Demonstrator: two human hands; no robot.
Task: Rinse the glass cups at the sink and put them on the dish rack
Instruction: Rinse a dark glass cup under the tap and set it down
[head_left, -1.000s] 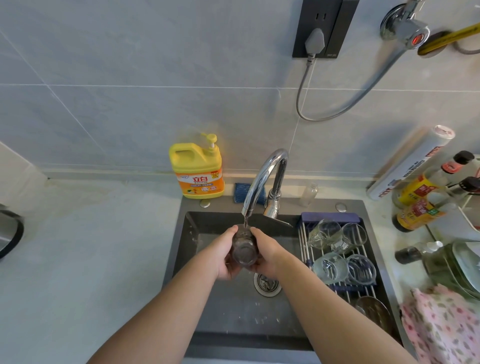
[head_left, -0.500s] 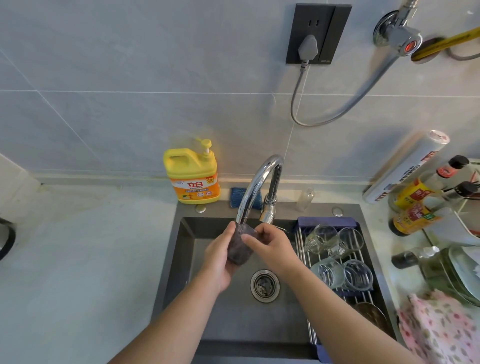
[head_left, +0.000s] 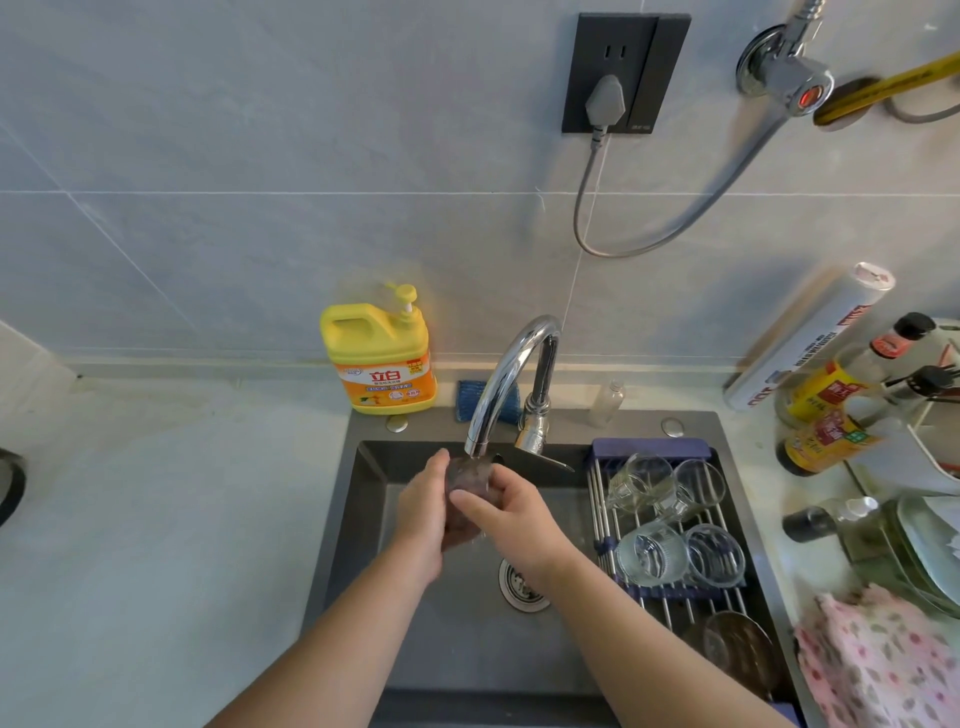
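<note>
Rack cups (head_left: 652, 553) x4 — held cup (head_left: 467, 475) x1

Only the person's two arms show. The left forearm (head_left: 337, 639) comes in from about 7 o'clock and the right forearm (head_left: 639, 639) from about 5 o'clock. Both are bare skin from the lower edge of the view up to the wrists. Each looks broad near that edge and narrows toward a rounded wrist. The skin is smooth and even, with a soft sheen along the upper side. The left hand (head_left: 423, 512) and the right hand (head_left: 511, 512) are bare too, full and rounded in shape, with fairly short fingers (head_left: 467, 501). The nails are too small to make out.
</note>
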